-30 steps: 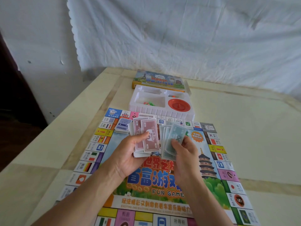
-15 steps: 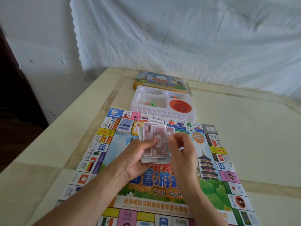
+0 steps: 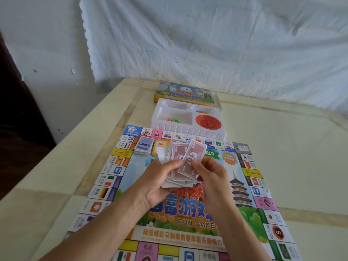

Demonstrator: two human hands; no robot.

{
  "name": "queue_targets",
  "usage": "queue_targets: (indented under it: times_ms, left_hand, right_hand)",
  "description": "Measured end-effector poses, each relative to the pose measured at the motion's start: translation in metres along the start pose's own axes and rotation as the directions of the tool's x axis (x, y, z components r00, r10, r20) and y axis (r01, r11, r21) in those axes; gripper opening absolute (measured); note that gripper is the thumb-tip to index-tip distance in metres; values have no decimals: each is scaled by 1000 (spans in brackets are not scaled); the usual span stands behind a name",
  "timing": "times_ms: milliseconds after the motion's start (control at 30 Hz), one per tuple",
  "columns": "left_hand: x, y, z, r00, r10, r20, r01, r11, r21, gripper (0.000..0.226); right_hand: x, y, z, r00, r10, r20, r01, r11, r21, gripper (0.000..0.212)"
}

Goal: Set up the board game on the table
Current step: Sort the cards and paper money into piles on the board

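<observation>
1. Your left hand [image 3: 160, 183] grips the stack of play money [image 3: 174, 157] from the left, with the thumb curled over its face, above the middle of the game board [image 3: 248, 219].
2. Your right hand [image 3: 211, 178] pinches the top note [image 3: 193, 157], a reddish bill, with the thumb on its near half. The note touches the stack and is fanned off it.
3. The relation to mind: the stack's long axis points away from you toward the tray, while the top note tilts up and to the right. It therefore lies forward and left of your right fingers, and the right hand is the nearer one for drawing it off.
4. I judge this step to be sorting the bills. Peel along the note's own tilt so the bills beneath don't slide.
5. A deck of blue-backed cards [image 3: 144, 146] sits on the board near its far left corner.
6. At the board's far edge stands the white plastic tray [image 3: 188, 129].
   - Its round right well holds a red spinner [image 3: 207, 122].
   - Its large left well holds small green pieces [image 3: 174, 120].
   - The small well behind the spinner holds something orange, too small to name.
7. The box lid [image 3: 184, 92] lies behind the tray on the table [image 3: 291, 157].
</observation>
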State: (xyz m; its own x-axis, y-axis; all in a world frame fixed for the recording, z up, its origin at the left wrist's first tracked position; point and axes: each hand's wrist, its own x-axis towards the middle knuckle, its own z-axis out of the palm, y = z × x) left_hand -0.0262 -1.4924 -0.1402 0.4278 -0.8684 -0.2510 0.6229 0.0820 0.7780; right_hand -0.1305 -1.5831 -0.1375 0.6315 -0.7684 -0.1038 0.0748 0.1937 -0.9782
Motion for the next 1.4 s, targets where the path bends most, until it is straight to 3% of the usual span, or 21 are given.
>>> queue_targets:
  times_ms: [133,200,267,367,500,567,667,767,833,933,1133,1400]
  left_hand:
    - [0,-2,0,999,25,-47,-23,999,37,23]
    - [0,-2,1,997,48,-61,-43,996,73,29]
    - [0,-1,1,997,49,-54,-45,997,68,33]
    - [-1,1,1,999,28,-22,-27,1000,13,31]
    - [-1,1,2,1000,24,-14,-24,999,-28,31]
    - [-1,0,2,999,36,-40,-36,999,0,26]
    - [-1,-1,2,995,56,-84,-54,998,30,22]
    - [0,-1,2,989,79,-121,-75,996,38,34]
    - [-1,-1,3,989,87,-119,-82,995,49,40]
    - [-3,0,5,995,73,-62,-68,994,85,31]
    - [-3,0,6,999,14,-51,-6,989,145,21]
    - [0,-2,2,989,67,-130,-58,996,75,37]
  right_hand:
    - [-1,-2,2,996,-87,-27,77,961,-266,19]
    - [-1,-2,3,994,-107,-38,89,944,-317,21]
    - [-1,-2,2,995,-87,-42,73,962,-265,17]
    - [0,-2,1,999,3,-33,-4,999,-46,13]
    - [0,-5,0,997,81,9,-81,985,152,11]
    - [0,-4,-1,998,62,-6,-60,989,134,12]
    - [-1,-3,0,999,-33,-36,31,997,-67,11]
    - [-3,-3,4,996,-87,-25,80,975,-207,10]
    - [-3,-3,5,996,-74,-39,65,977,-201,10]
    - [-2,-3,3,998,-21,-63,15,995,-96,8]
    - [-3,-6,3,995,-79,-67,73,993,-98,10]
    - [-5,-5,6,994,-106,-20,103,990,-100,15]
